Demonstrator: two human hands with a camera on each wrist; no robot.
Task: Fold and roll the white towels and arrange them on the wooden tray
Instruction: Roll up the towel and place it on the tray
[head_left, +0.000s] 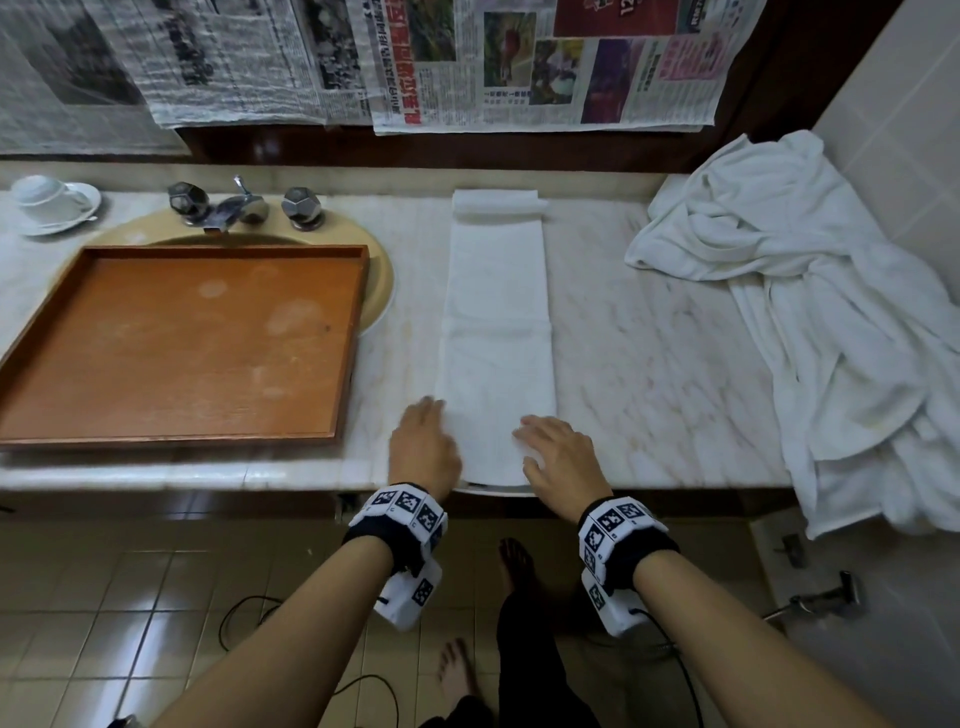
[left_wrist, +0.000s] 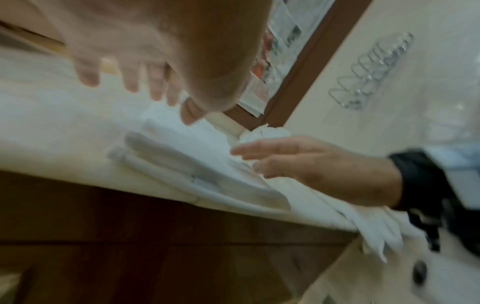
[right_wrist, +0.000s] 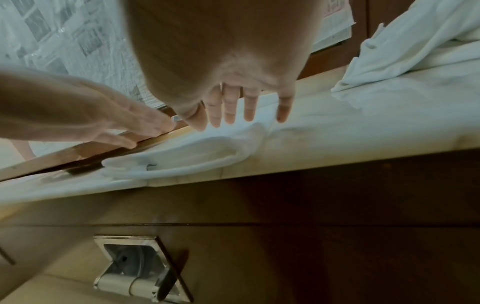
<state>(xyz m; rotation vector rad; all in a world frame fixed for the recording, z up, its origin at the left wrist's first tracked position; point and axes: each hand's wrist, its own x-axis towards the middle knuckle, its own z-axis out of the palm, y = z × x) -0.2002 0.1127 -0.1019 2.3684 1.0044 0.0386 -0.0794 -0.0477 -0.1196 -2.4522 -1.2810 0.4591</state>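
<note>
I see a long white towel folded into a narrow strip (head_left: 496, 332) lying on the pale marble counter (head_left: 660, 374), just right of the shallow orange-brown wooden tray (head_left: 176, 343), its near end at the counter's front edge. My left hand (head_left: 423, 447) rests flat at the strip's left edge, fingers straight, grasping nothing. My right hand (head_left: 558, 457) is spread flat over its near right corner, likewise released. A heap of crumpled white towels (head_left: 821, 312) lies well right of the tray.
</note>
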